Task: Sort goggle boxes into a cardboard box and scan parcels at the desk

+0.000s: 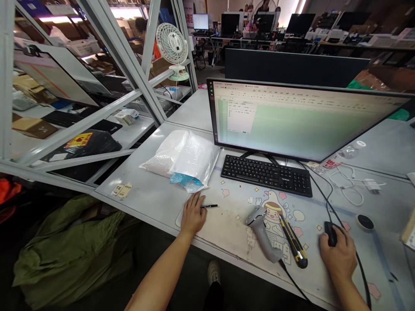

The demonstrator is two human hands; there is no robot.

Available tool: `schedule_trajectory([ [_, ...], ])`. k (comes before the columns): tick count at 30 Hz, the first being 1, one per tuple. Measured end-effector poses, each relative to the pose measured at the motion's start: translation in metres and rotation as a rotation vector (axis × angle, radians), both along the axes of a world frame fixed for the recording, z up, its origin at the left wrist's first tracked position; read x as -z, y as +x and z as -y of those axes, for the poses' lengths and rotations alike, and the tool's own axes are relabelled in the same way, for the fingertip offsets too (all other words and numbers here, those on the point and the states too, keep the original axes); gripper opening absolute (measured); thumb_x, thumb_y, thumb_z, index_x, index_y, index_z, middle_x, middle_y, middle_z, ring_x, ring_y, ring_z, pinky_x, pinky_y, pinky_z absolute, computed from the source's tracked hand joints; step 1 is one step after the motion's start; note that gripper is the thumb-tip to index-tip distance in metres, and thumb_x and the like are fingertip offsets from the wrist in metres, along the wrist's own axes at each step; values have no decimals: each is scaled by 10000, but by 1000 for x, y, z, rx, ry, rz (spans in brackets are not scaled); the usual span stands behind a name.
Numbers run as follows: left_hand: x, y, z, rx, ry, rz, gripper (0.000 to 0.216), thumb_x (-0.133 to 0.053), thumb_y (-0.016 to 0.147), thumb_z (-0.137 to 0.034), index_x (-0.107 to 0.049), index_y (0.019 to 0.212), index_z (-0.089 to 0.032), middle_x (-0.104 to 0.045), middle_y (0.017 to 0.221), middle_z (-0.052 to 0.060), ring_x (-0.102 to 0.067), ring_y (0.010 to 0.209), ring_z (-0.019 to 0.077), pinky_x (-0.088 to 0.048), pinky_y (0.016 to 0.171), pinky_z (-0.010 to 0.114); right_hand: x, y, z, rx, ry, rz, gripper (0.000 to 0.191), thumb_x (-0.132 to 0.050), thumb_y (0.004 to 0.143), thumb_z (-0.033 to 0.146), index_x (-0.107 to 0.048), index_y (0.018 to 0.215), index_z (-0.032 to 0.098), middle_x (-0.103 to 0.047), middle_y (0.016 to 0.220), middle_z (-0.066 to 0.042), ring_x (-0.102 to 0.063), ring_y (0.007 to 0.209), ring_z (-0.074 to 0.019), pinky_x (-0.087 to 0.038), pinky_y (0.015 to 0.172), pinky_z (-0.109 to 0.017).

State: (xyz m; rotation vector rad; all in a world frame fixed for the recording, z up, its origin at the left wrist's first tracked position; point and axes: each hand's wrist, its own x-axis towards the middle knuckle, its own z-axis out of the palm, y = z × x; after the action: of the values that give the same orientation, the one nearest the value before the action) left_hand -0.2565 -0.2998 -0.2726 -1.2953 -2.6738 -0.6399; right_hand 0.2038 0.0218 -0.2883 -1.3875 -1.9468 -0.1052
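My left hand [193, 214] rests near the desk's front edge, fingers curled, with a black pen [210, 206] sticking out between thumb and forefinger. Just beyond it lie white bubble mailers [197, 157], one with blue plastic film [187, 181] showing at its opening. On the right, my right hand [339, 250] is wrapped over a black computer mouse [330, 233]. Between my hands are a grey barcode scanner [264, 235] and a yellow-and-black utility knife [293, 242]. A black keyboard [266, 173] sits before the monitor [292, 125], which displays a spreadsheet with a small dialog box.
A white charger cable [352, 185], a clear bottle [350, 151] and a round black-topped object [365, 222] are at the right. Metal frame bars [126, 56] border the left side, with a fan [171, 45] clipped on. Green cloth [71, 246] lies below left.
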Motion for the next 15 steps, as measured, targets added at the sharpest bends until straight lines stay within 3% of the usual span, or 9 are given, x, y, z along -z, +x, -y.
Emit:
schedule_trajectory([
  [15, -3, 0, 0, -9, -2, 31, 504, -525, 968, -201, -652, 1455, -189, -548, 1648, 131, -456, 1562, 356, -409, 1245, 560, -2, 2, 0, -54, 2, 35, 538, -605, 938, 448, -714, 1350, 119, -646, 1470, -189, -656, 1265, -408, -538, 971, -483],
])
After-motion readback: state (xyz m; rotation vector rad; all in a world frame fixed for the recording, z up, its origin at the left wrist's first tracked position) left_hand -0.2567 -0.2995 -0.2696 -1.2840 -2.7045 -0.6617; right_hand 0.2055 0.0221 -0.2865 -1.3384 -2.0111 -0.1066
